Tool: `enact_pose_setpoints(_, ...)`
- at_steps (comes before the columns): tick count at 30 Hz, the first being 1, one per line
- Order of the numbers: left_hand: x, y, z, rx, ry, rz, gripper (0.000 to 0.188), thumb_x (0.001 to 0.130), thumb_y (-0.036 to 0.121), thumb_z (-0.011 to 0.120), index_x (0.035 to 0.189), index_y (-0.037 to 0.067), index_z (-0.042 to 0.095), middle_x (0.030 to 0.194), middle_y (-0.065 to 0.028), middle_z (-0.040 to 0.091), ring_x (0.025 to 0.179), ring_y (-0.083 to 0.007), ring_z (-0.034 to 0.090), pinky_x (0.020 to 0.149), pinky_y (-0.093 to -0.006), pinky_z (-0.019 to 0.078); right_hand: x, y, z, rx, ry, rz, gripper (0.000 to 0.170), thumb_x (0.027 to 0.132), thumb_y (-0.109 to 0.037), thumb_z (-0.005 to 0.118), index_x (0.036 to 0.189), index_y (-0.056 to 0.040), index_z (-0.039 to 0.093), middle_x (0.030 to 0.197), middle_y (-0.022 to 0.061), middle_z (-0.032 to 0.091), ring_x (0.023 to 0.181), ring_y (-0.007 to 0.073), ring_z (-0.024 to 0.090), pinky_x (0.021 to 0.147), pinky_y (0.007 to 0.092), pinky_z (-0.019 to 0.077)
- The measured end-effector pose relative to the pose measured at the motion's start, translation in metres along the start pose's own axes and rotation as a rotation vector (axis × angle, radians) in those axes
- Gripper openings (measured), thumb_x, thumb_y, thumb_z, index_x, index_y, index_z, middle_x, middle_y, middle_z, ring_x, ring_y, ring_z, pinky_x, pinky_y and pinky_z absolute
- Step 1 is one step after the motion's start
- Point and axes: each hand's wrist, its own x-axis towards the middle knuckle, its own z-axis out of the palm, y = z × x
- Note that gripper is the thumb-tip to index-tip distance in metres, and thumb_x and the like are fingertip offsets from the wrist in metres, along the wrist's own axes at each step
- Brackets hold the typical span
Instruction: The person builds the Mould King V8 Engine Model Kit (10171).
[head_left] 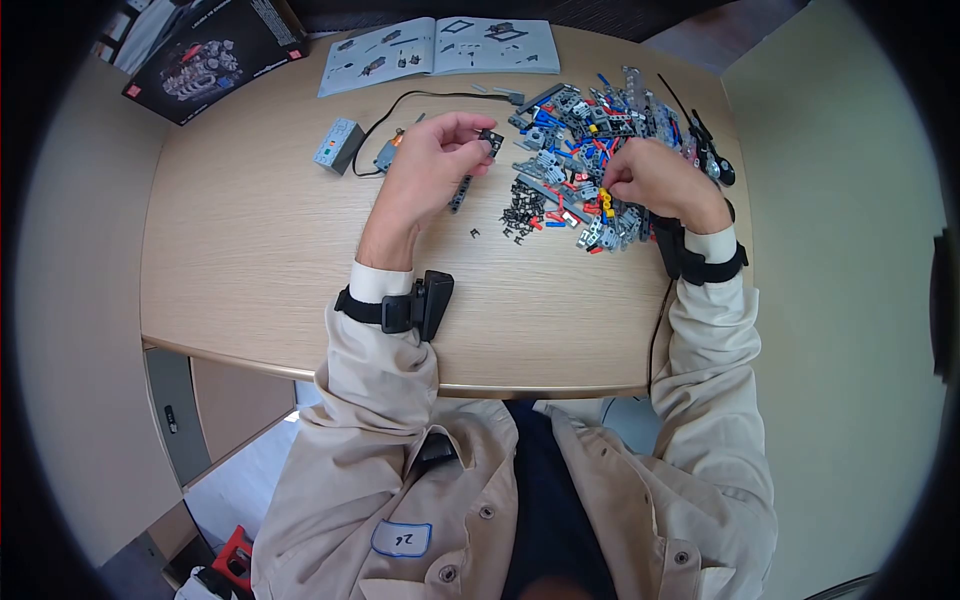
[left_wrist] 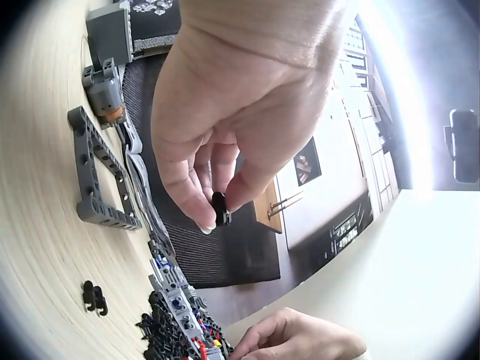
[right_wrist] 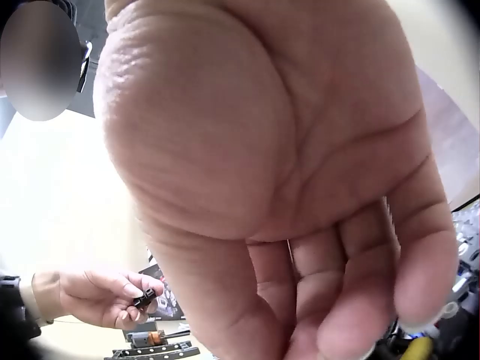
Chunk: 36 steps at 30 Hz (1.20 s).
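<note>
My left hand (head_left: 430, 165) is raised over the table and pinches a small black connector piece (left_wrist: 220, 210) between thumb and fingertips. Below it on the tabletop lies a dark grey rectangular frame of beams (left_wrist: 111, 217), mostly hidden by the hand in the head view. My right hand (head_left: 660, 185) reaches down into the heap of building parts (head_left: 560, 135), its fingers bent beside a yellow piece (head_left: 606, 203). Its fingertips are partly hidden, so I cannot tell whether they hold a part. Small black connectors (head_left: 522, 212) are gathered at the heap's near left edge.
A grey battery box (head_left: 338, 146) and a grey motor (left_wrist: 105, 90) with a black cable lie left of the left hand. Behind them stand a black product box (head_left: 215, 70) and an open instruction booklet (head_left: 440, 50). A loose black connector (head_left: 475, 233) lies near the table's middle.
</note>
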Motion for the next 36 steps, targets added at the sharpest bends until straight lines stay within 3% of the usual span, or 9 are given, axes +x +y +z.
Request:
enact_pose_setpoints(7, 0.000, 0.000, 0.000, -0.002, -0.007, 0.004, 0.030, 0.094, 0.005, 0.062, 0.123, -0.004, 0.064, 0.098, -0.0054, 0.065, 0.088, -0.0129, 0.065, 0.080, -0.0258, 0.0548, 0.001, -0.008, -0.002, 0.054, 0.055, -0.024, 0.018, 0.082, -0.004, 0.068, 0.097, 0.0006, 0.075, 0.091, 0.0189, 0.073, 0.084, 0.0319, 0.071, 0.078, 0.0377, 0.0554)
enact_pose_setpoints(9, 0.000, 0.000, 0.000, -0.001, -0.007, 0.006, 0.030, 0.094, 0.005, 0.062, 0.123, -0.004, 0.064, 0.098, -0.0056, 0.066, 0.088, -0.0130, 0.065, 0.080, -0.0259, 0.0548, 0.004, 0.000, 0.002, -0.032, 0.207, -0.037, 0.020, 0.084, -0.004, 0.066, 0.101, 0.0002, 0.075, 0.094, 0.0198, 0.073, 0.086, 0.0345, 0.071, 0.081, 0.0403, 0.0551)
enact_pose_setpoints(15, 0.002, -0.002, -0.001, 0.024, 0.002, 0.006, 0.031, 0.094, 0.004, 0.062, 0.123, -0.004, 0.063, 0.100, -0.0067, 0.067, 0.088, -0.0132, 0.065, 0.080, -0.0261, 0.0548, 0.010, 0.001, 0.008, -0.099, 0.305, 0.026, 0.022, 0.088, -0.008, 0.062, 0.103, 0.0006, 0.075, 0.099, 0.0208, 0.072, 0.091, 0.0378, 0.070, 0.085, 0.0439, 0.0542)
enact_pose_setpoints(28, -0.001, 0.001, 0.002, 0.004, 0.017, 0.010, 0.029, 0.092, 0.005, 0.062, 0.120, -0.003, 0.065, 0.098, -0.0059, 0.066, 0.085, -0.0119, 0.065, 0.077, -0.0245, 0.0539, 0.007, 0.016, 0.000, -0.112, 0.201, 0.128, 0.025, 0.089, -0.006, 0.062, 0.111, 0.0001, 0.071, 0.101, 0.0191, 0.072, 0.095, 0.0366, 0.068, 0.085, 0.0427, 0.0529)
enact_pose_setpoints(30, -0.001, 0.002, 0.003, -0.009, 0.028, 0.014, 0.028, 0.092, 0.003, 0.062, 0.119, -0.003, 0.066, 0.096, -0.0057, 0.066, 0.083, -0.0109, 0.065, 0.074, -0.0233, 0.0531, 0.007, 0.021, 0.000, -0.096, 0.295, 0.155, 0.025, 0.087, -0.007, 0.061, 0.108, -0.0044, 0.074, 0.102, 0.0200, 0.072, 0.097, 0.0363, 0.069, 0.088, 0.0442, 0.0527)
enact_pose_setpoints(36, -0.001, 0.002, 0.002, 0.007, 0.009, 0.005, 0.030, 0.093, 0.006, 0.063, 0.121, -0.004, 0.064, 0.100, -0.0057, 0.066, 0.088, -0.0132, 0.066, 0.079, -0.0258, 0.0548, 0.005, 0.029, 0.000, -0.118, 0.334, 0.178, 0.024, 0.087, -0.007, 0.062, 0.108, -0.0044, 0.074, 0.104, 0.0200, 0.072, 0.100, 0.0373, 0.068, 0.089, 0.0449, 0.0518)
